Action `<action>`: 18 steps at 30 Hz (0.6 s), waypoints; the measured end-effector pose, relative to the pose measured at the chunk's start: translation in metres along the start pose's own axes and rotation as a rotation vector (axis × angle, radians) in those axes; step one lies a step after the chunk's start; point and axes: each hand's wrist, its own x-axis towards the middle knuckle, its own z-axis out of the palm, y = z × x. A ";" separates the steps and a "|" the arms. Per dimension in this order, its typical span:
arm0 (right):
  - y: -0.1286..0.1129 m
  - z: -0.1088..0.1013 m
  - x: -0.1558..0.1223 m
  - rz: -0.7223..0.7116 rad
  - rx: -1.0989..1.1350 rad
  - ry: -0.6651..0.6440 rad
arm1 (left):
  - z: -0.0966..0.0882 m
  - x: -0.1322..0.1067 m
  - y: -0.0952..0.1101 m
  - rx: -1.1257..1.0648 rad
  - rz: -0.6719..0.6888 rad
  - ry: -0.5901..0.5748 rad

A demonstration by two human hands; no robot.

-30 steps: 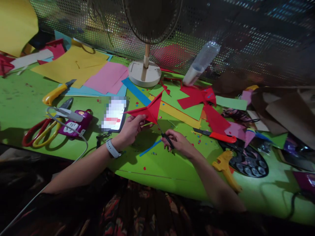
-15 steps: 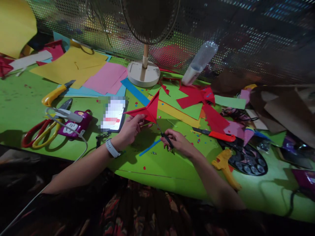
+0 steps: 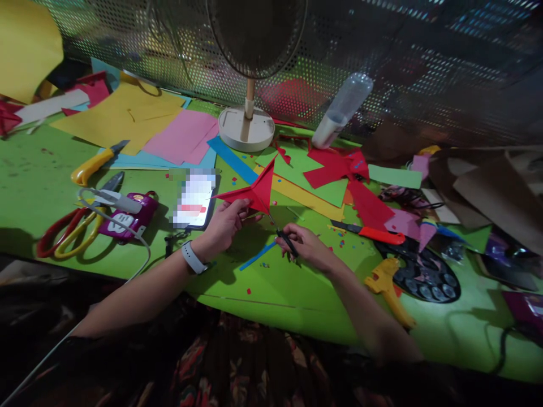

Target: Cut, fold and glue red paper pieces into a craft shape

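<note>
A folded red paper piece (image 3: 259,191) with pointed arms is pinched in my left hand (image 3: 229,221), above the green table (image 3: 254,297). My right hand (image 3: 306,244) is closed around the dark handles of small scissors (image 3: 287,241). Their thin blades reach up to the lower right edge of the red paper; whether they are cutting into it I cannot tell. Under my hands a narrow blue paper strip (image 3: 257,256) lies on the table, with tiny paper bits around it. A lit phone (image 3: 195,200) is just left of my left hand.
At the back stand a fan (image 3: 246,129) and a leaning plastic bottle (image 3: 343,110). On the left lie large scissors (image 3: 70,232), a yellow cutter (image 3: 97,163) and a purple power adapter (image 3: 129,217). On the right are an orange cutter (image 3: 373,232), a glue gun (image 3: 389,289) and a black palette (image 3: 432,277).
The view has shifted very slightly. Both hands, the red paper and the scissors keep almost the same position.
</note>
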 end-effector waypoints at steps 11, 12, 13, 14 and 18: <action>-0.004 0.001 -0.002 0.024 -0.014 0.029 | 0.002 -0.001 0.001 -0.039 -0.011 0.008; -0.006 0.002 -0.002 0.026 -0.014 0.032 | 0.002 -0.001 0.001 -0.039 -0.011 0.008; -0.007 0.002 -0.002 0.029 -0.014 0.036 | 0.002 -0.001 0.001 -0.038 -0.012 0.010; -0.008 0.002 -0.002 0.031 -0.012 0.040 | 0.002 -0.001 0.001 -0.036 -0.012 0.011; -0.006 0.002 0.000 0.039 0.013 0.043 | 0.001 0.001 0.001 -0.027 -0.020 0.025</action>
